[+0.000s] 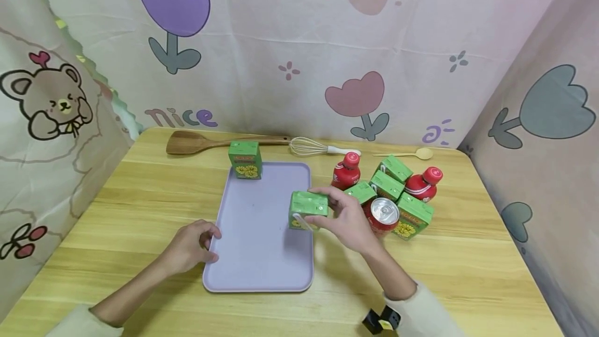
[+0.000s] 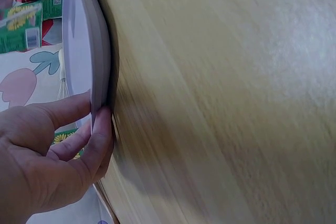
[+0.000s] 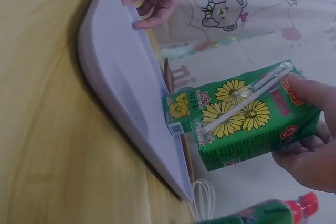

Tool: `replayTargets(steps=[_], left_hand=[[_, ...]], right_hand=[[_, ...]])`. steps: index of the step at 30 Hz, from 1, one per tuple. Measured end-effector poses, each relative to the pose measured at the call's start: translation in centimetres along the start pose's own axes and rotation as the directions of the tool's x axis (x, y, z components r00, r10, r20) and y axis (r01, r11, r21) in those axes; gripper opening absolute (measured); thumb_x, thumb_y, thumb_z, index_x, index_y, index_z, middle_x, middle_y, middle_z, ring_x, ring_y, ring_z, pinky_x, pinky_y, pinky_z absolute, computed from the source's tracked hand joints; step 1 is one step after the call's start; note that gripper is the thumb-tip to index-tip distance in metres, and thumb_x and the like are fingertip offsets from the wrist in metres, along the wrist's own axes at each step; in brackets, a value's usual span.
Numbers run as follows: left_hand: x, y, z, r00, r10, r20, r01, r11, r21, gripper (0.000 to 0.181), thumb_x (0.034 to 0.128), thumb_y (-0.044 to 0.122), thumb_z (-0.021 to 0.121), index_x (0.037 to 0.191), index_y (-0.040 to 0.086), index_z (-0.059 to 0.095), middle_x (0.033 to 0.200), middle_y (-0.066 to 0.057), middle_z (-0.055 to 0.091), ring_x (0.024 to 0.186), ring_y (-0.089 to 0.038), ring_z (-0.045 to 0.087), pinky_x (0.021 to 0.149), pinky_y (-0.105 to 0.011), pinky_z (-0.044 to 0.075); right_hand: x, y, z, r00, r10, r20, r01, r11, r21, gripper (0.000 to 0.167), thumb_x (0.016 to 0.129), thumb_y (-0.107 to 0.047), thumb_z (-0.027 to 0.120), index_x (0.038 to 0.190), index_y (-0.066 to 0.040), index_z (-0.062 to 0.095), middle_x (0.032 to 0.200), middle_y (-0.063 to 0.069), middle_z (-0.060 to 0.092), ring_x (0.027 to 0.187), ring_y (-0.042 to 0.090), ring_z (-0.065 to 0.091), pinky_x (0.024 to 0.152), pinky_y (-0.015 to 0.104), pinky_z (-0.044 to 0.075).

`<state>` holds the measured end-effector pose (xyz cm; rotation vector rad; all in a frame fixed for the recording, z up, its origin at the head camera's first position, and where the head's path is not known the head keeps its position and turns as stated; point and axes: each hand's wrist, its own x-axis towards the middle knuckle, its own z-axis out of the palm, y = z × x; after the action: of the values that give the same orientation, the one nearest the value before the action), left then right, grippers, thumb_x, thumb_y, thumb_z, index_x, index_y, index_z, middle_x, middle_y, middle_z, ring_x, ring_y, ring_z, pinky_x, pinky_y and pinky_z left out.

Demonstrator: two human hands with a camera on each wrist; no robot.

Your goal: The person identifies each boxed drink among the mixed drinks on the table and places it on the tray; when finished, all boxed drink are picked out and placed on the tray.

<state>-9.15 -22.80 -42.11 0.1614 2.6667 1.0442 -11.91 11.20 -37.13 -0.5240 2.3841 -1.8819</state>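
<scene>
My right hand (image 1: 348,220) holds a green drink carton (image 1: 308,209) with yellow flowers over the right side of the lilac tray (image 1: 255,269). A white straw (image 3: 247,98) is fixed to the carton's front in the right wrist view. At the tray's left edge, my left hand (image 1: 189,246) pinches the rim between thumb and fingers, as the left wrist view shows. Another green carton (image 1: 245,159) stands upright in the tray's far left corner.
Right of the tray stand several green cartons (image 1: 414,215), two red bottles (image 1: 346,171) and a red can (image 1: 385,212). Along the back lie a wooden spatula (image 1: 192,143), a whisk (image 1: 311,146) and a small spoon (image 1: 423,154). Patterned cloth (image 1: 262,66) hangs behind the table.
</scene>
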Motion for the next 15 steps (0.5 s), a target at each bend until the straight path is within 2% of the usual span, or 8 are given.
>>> replayTargets(steps=[6, 15], left_hand=[[0.0, 0.0, 0.1, 1.0, 0.008, -0.001, -0.008, 1.0, 0.001, 0.038, 0.0624, -0.001, 0.082, 0.095, 0.003, 0.063, 0.083, -0.005, 0.053, 0.074, -0.016, 0.049, 0.057, -0.02, 0.043], [0.1, 0.0, 0.0, 1.0, 0.017, -0.01, -0.017, 1.0, 0.013, 0.039, 0.0615, -0.001, 0.082, 0.094, 0.003, 0.063, 0.081, -0.004, 0.054, 0.073, -0.015, 0.049, 0.057, -0.02, 0.043]], right_hand=[[2.3, 0.4, 1.3, 1.0, 0.021, 0.006, -0.021, 0.998, 0.052, 0.048, 0.076, -0.005, 0.077, 0.121, -0.007, 0.061, 0.115, 0.013, 0.063, 0.098, 0.019, 0.058, 0.093, 0.035, 0.049], [5.6, 0.9, 2.6, 0.999, 0.042, -0.011, -0.041, 0.999, 0.022, 0.049, 0.079, -0.006, 0.074, 0.126, -0.009, 0.058, 0.121, 0.012, 0.059, 0.105, 0.022, 0.057, 0.096, 0.042, 0.047]])
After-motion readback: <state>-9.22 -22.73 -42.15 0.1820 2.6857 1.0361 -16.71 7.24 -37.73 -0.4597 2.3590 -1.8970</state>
